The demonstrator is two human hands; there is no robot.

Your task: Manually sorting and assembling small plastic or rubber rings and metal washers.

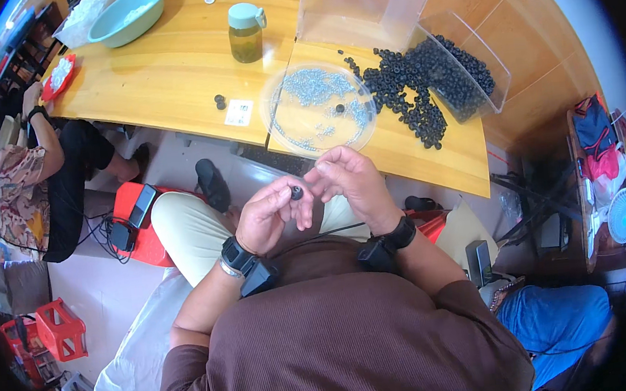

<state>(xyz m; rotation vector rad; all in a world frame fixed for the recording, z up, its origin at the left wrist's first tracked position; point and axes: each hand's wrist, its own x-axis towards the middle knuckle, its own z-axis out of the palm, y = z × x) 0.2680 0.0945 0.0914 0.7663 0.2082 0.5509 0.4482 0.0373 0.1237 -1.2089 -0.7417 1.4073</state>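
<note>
Black knobs [460, 69] lie in bin [476, 40], silvery bits [314, 85] in dish [297, 118].

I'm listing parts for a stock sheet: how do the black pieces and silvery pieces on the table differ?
The black pieces are dark and chunky; the silvery pieces are pale and smaller. Most black pieces lie loose or in the clear bin; the silvery pieces lie on the round clear tray. Both are numerous.
</note>
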